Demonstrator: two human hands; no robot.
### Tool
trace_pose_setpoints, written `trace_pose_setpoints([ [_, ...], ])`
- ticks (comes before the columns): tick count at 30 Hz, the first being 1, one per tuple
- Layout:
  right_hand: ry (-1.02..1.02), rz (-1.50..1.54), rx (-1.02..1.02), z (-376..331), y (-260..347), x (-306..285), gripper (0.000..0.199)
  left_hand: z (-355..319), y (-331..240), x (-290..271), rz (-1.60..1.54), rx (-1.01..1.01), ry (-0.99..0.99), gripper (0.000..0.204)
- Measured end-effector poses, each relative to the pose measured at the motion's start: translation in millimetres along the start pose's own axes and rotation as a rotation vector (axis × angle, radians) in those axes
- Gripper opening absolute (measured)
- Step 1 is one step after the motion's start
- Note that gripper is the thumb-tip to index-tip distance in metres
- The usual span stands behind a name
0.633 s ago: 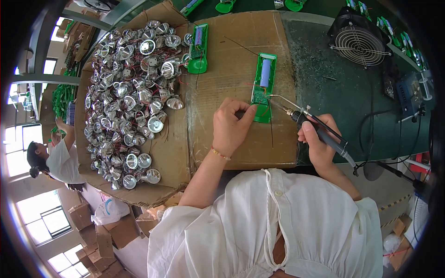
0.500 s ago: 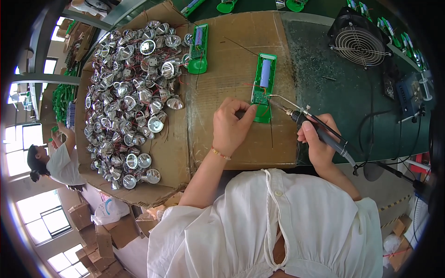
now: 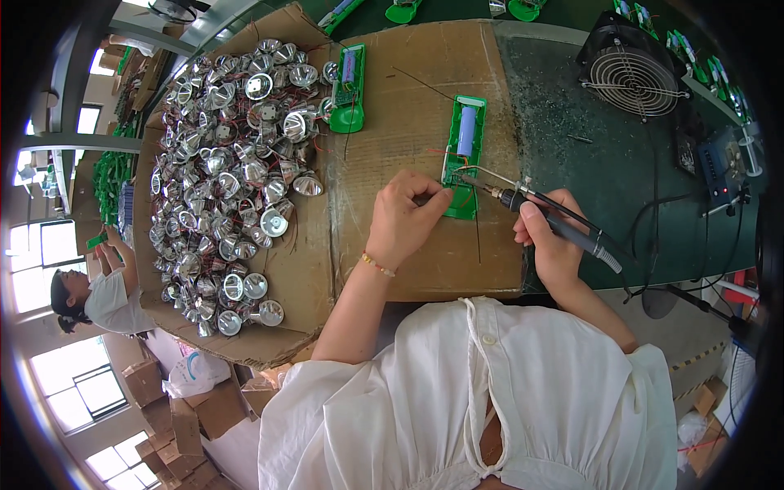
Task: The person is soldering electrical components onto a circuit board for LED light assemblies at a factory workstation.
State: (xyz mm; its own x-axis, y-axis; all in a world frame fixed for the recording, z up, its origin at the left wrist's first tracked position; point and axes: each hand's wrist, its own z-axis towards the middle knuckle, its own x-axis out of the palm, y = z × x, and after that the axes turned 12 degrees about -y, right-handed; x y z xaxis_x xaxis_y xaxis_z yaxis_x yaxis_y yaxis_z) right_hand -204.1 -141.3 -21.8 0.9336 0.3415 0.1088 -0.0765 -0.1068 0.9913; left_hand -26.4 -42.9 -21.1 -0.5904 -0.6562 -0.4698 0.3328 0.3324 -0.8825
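A green plastic housing (image 3: 462, 207) lies on the cardboard sheet before me, with a purple cylindrical battery (image 3: 467, 131), a small green circuit board (image 3: 457, 163) and thin red and black wires. My right hand (image 3: 557, 251) grips a soldering iron (image 3: 563, 229) with a thin feed tube (image 3: 500, 177) along it. Both the iron's tip and the tube's end are at the circuit board; whether they touch it is too small to tell. My left hand (image 3: 407, 214) is closed in a pinch at the housing's left edge. Whatever is between those fingertips is hidden.
A cardboard box (image 3: 306, 269) full of silvery reflector cups (image 3: 229, 175) stands at left. Another green housing (image 3: 348, 118) lies beside it. At far right are a black fan (image 3: 633, 77) with a wire guard and a blue unit (image 3: 723, 167). A co-worker (image 3: 106, 298) is beyond the box.
My right hand has moved the soldering iron slightly left, bringing its tip in over the circuit board. The left hand stays nearly in place. At far left the co-worker's hands have shifted, with a green piece.
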Motion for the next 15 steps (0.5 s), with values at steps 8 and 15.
trace_pose_setpoints([
  [8, 0.01, 0.031, 0.071, -2, -2, -3, 0.014, 0, 3, 0, -0.012, -0.02, 0.002, 0.014],
  [15, -0.057, 0.112, -0.052, 2, -1, -13, 0.013, 1, 1, 0, -0.004, -0.056, -0.003, 0.014],
])
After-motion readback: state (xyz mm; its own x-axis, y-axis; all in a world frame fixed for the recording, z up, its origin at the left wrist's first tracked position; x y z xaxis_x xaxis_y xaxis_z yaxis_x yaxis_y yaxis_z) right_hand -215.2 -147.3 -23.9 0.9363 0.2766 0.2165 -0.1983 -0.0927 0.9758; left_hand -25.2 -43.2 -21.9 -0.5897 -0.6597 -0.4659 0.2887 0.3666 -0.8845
